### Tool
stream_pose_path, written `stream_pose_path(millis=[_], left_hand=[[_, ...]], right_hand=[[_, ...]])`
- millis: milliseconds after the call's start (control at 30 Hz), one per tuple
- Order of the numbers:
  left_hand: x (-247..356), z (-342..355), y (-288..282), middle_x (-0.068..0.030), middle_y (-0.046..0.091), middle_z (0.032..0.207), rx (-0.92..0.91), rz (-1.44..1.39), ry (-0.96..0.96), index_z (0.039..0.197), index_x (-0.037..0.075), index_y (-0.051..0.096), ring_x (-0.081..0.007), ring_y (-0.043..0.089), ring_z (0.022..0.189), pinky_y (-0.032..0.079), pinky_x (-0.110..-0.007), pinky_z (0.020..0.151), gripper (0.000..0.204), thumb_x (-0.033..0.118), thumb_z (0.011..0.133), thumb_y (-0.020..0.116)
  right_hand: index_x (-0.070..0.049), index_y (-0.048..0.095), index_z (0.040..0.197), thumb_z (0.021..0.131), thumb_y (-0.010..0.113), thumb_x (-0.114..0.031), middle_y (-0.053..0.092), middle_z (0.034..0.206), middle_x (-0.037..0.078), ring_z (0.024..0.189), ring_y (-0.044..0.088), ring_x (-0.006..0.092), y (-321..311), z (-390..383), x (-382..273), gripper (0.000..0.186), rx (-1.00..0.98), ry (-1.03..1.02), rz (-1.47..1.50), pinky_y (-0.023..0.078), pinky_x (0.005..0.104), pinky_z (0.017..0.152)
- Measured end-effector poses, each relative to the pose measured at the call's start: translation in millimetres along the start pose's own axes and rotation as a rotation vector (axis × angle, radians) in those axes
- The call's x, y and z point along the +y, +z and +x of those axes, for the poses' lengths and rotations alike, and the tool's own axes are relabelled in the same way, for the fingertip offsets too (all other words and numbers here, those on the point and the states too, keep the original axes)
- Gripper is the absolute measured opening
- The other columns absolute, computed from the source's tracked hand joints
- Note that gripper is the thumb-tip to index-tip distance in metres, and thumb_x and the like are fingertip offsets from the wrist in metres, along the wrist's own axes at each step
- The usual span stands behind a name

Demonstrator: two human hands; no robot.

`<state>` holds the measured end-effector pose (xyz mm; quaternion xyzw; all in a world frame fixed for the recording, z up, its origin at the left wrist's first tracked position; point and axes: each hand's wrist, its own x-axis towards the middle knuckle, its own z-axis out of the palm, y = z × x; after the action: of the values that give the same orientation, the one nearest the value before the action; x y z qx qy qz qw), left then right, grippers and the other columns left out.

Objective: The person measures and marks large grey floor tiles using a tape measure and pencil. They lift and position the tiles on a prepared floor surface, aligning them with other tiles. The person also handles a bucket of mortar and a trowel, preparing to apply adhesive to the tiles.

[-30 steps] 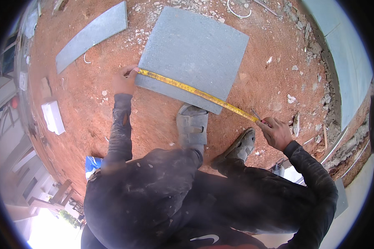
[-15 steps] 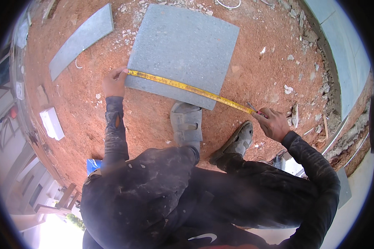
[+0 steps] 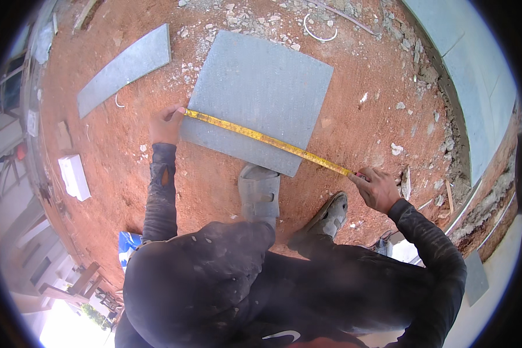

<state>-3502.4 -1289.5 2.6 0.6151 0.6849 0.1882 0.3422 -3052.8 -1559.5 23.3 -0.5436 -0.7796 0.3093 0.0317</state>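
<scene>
A square grey stone-like tile (image 3: 258,87) lies flat on the reddish dirt in front of my feet. Across its near part stretches a yellow tape measure (image 3: 255,135), slanting down to the right and running past the tile's right edge. At the tile's left edge my left hand (image 3: 166,123) pinches the end of the blade. Beyond the right edge, above the dirt, my right hand (image 3: 377,188) is closed around the tape's case, of which only a bit of red shows.
A long grey tile offcut (image 3: 127,72) lies at the far left. Left of me sits a white block (image 3: 74,177), with a blue and white bag (image 3: 127,246) nearer. My shoe (image 3: 260,194) touches or nearly meets the tile's near edge. Pale paving (image 3: 470,75) borders the right side.
The view has shifted, so the tile, tape and hands appear slightly lower. Both hands keep their hold and the tape stays stretched across the tile.
</scene>
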Motion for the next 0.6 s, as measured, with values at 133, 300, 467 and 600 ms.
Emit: stream_pose_path(millis=[133, 300, 467, 600], left_hand=[[26, 58, 13, -0.0056, 0.066, 0.083, -0.068, -0.071, 0.139, 0.097, -0.003, 0.066, -0.0093, 0.058, 0.072, 0.046, -0.022, 0.067, 0.025, 0.015, 0.079, 0.067], [59, 132, 52, -0.0054, 0.067, 0.073, -0.032, 0.214, 0.088, 0.090, 0.005, 0.070, -0.0107, 0.060, 0.066, 0.047, -0.024, 0.064, 0.025, 0.023, 0.073, 0.071], [75, 157, 86, -0.0070, 0.068, 0.074, 0.000, 0.321, 0.104, 0.088, 0.011, 0.071, -0.0157, 0.063, 0.066, 0.049, -0.028, 0.065, 0.023, 0.026, 0.071, 0.071], [81, 164, 101, -0.0073, 0.068, 0.075, -0.005, 0.329, 0.124, 0.086, 0.011, 0.072, -0.0155, 0.064, 0.069, 0.049, -0.028, 0.069, 0.021, 0.026, 0.072, 0.070]], right_hand=[[-0.014, 0.060, 0.108, 0.075, 0.059, -0.010, 0.056, 0.091, 0.007, 0.076, 0.059, 0.0236, -23, 23, 26, 0.033, 0.057, 0.044, -0.050, 0.049, 0.0354, 0.062], [-0.012, 0.061, 0.105, 0.076, 0.060, -0.009, 0.056, 0.093, 0.008, 0.078, 0.059, 0.0261, -52, 53, 71, 0.029, 0.063, 0.109, -0.060, 0.048, 0.0370, 0.064], [-0.015, 0.060, 0.107, 0.077, 0.059, -0.011, 0.056, 0.093, 0.008, 0.081, 0.058, 0.0274, -64, 69, 105, 0.030, 0.032, 0.140, -0.141, 0.047, 0.0379, 0.066], [-0.018, 0.059, 0.110, 0.078, 0.058, -0.013, 0.056, 0.093, 0.008, 0.080, 0.058, 0.0279, -61, 69, 120, 0.033, 0.004, 0.189, -0.168, 0.047, 0.0386, 0.067]])
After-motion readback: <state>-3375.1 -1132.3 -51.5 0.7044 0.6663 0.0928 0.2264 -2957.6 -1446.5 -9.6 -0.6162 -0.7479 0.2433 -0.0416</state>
